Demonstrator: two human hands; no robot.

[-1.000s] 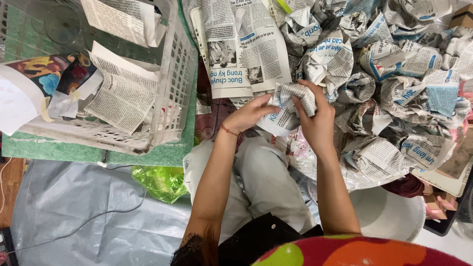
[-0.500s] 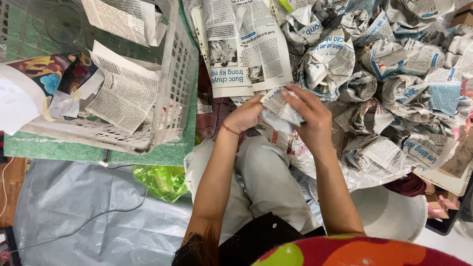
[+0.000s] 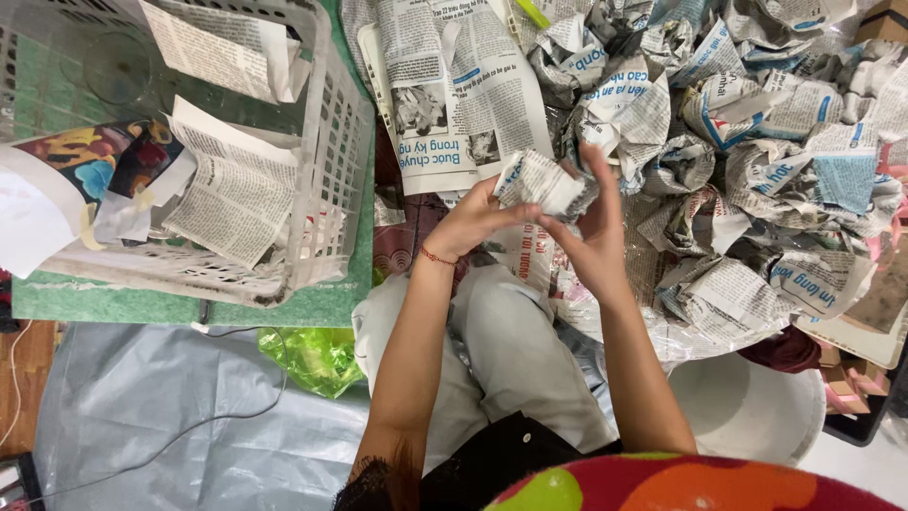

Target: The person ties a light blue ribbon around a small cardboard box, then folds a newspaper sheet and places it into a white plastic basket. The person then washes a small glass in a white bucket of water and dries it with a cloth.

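Observation:
Both hands meet over my lap on one small newspaper-wrapped bundle [image 3: 544,182]. My left hand [image 3: 473,220], with a thin red bracelet at the wrist, grips the bundle's left side. My right hand [image 3: 594,237] holds the right side, fingers raised and pressing the paper. Just beyond the bundle lies a flat sheet of newspaper [image 3: 454,90]. A big heap of similar wrapped bundles [image 3: 747,142] spreads to the right of my hands.
A white plastic basket [image 3: 326,142] with loose newspaper sheets stands at the left on a green mat [image 3: 284,312]. A green plastic bag [image 3: 317,360] and grey sheeting [image 3: 170,426] with a cable lie below. A white round tub [image 3: 747,407] sits at lower right.
The bundle has been turned and folded between my hands, and my right hand's fingers have lifted from over it to its right side. The hands stay in much the same place.

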